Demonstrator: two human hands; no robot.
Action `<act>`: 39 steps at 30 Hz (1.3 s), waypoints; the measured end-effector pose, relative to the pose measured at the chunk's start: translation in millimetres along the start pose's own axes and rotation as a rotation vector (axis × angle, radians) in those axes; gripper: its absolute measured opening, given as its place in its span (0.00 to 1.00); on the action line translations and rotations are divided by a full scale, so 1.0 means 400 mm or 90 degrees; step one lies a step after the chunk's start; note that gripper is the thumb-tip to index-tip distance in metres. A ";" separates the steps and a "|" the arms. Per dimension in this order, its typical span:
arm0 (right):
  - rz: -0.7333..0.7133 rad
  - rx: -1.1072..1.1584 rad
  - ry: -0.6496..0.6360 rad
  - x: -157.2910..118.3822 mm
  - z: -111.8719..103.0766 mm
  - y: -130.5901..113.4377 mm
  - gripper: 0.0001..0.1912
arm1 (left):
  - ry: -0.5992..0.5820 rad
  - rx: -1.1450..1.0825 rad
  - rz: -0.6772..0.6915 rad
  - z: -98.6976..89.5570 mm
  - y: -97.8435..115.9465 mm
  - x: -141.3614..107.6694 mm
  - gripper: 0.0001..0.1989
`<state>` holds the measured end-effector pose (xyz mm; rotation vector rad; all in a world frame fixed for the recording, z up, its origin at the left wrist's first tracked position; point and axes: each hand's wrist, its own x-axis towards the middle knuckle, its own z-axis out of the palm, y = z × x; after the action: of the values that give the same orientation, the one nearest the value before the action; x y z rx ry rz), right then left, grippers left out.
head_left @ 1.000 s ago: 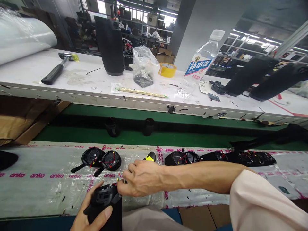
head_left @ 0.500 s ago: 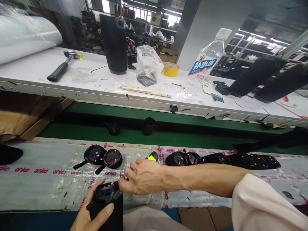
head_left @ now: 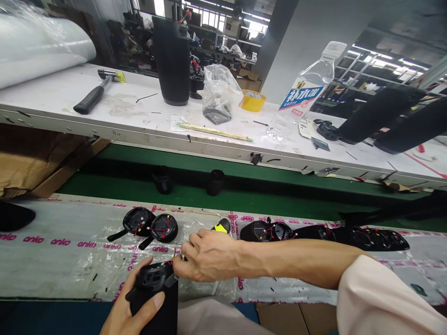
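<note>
My left hand (head_left: 134,304) is wrapped round a black cylindrical housing (head_left: 162,304), which looks like a speaker body, its thumb lying across the front. The moulded top end of this housing, with slots, faces up toward me. My right hand (head_left: 206,256) is closed, its fingertips pinched at the top right edge of the housing. Small red and yellow wire ends (head_left: 175,253) show beside those fingertips. What the pinch holds is hidden. A yellow and black rounded object (head_left: 222,226) shows just behind my right knuckles; whether it is held, I cannot tell.
Round black parts with red wires (head_left: 164,228) lie ahead on the plastic-covered bench (head_left: 70,270). More black wired housings (head_left: 258,230) line up at right. The raised white shelf (head_left: 132,109) bears a hammer (head_left: 92,97), yellow tape (head_left: 252,101) and a bottle (head_left: 302,95).
The view has shifted slightly, so the shelf items appear a little further right. Both hands keep nearly the same position and grip on the housing.
</note>
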<state>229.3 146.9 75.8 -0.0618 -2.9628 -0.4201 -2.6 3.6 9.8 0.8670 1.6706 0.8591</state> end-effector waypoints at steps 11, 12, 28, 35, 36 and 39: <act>-0.026 -0.015 -0.021 0.013 -0.011 0.005 0.11 | 0.041 -0.010 0.016 0.018 0.003 -0.017 0.46; -0.030 -0.015 -0.030 0.014 -0.010 0.006 0.11 | 0.052 -0.011 0.015 0.022 0.004 -0.021 0.46; -0.024 0.051 -0.063 0.042 0.011 -0.002 0.05 | 0.118 -0.041 -0.004 0.037 0.016 -0.058 0.43; 0.059 0.184 -0.128 0.041 -0.003 -0.022 0.10 | 0.127 -0.093 0.003 0.031 0.017 -0.069 0.46; 0.059 0.190 -0.148 0.043 -0.002 -0.027 0.11 | 0.124 -0.093 0.003 0.030 0.016 -0.069 0.47; 0.042 0.210 -0.162 0.049 -0.004 -0.037 0.12 | 0.116 -0.079 0.000 0.031 0.010 -0.066 0.49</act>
<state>209.4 132.7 76.0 -0.1877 -3.2236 0.0967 15.8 -15.7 22.3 0.7211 1.7525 1.0576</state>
